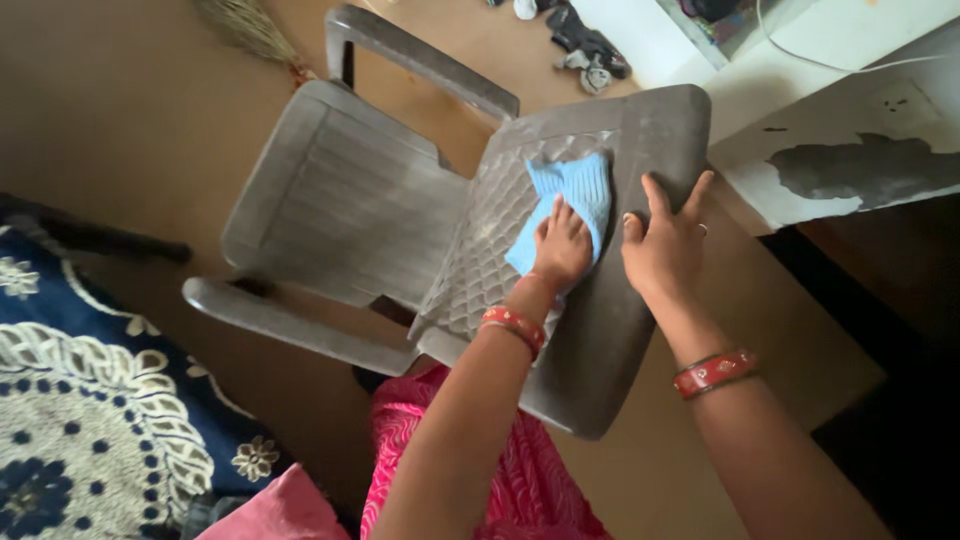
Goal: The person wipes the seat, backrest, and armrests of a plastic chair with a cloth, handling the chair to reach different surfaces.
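The person's left hand [562,245] lies flat on a light blue cloth [572,200], fingers together and pressed down on it rather than curled round it, so the cloth is pinned under the palm against the backrest [520,240] of a grey plastic chair [340,200]. The cloth sits on the inner, quilted-pattern face of the backrest, near its top edge, and most of the cloth shows beyond the fingertips, toward the top rim; the palm covers its lower corner. Its long side runs roughly along the hand's own line, from wrist to fingertips, up the backrest. The right hand [665,245] is just beside the left, to its right, with fingers spread wide and thumb out, laid over the smooth outer edge of the backrest; it touches the chair only and does not touch the cloth. Of the two hands the left is therefore the one on the cloth, and the right is the nearer to the chair's rim. The seat [350,190] lies further off to the left, with the two armrests either side of it. Both wrists carry red bangles [714,372], and a blue patterned rug [90,400] lies on the floor at lower left.
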